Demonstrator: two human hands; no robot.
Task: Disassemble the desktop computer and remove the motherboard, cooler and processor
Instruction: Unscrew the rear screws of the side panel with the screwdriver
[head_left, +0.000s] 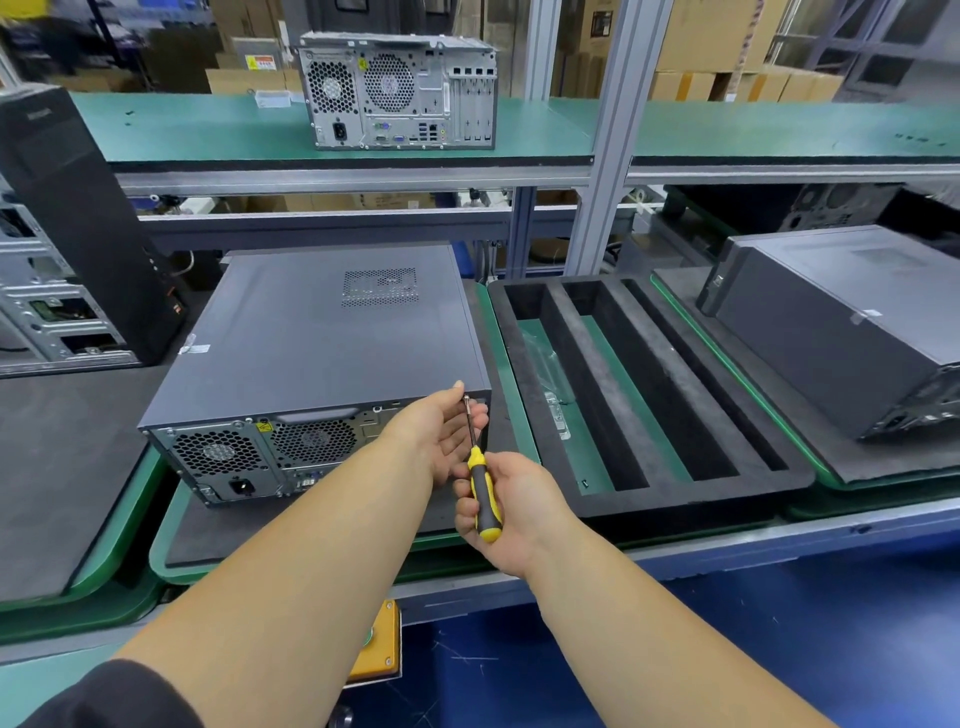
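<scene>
Bench edge: right hand (511, 506) grips screwdriver (480, 475) (tip at computer (322, 353) corner).

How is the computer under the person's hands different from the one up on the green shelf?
The computer on the pallet lies on its side with its dark cover on; the computer on the shelf stands upright and shows bare silver metal, with no dark cover. The near one is being worked on: the right hand holds a screwdriver at its rear corner, the left hand beside the shaft. Nobody touches the far one. Both turn their rear panels, with fan grilles and ports, toward the camera.
</scene>
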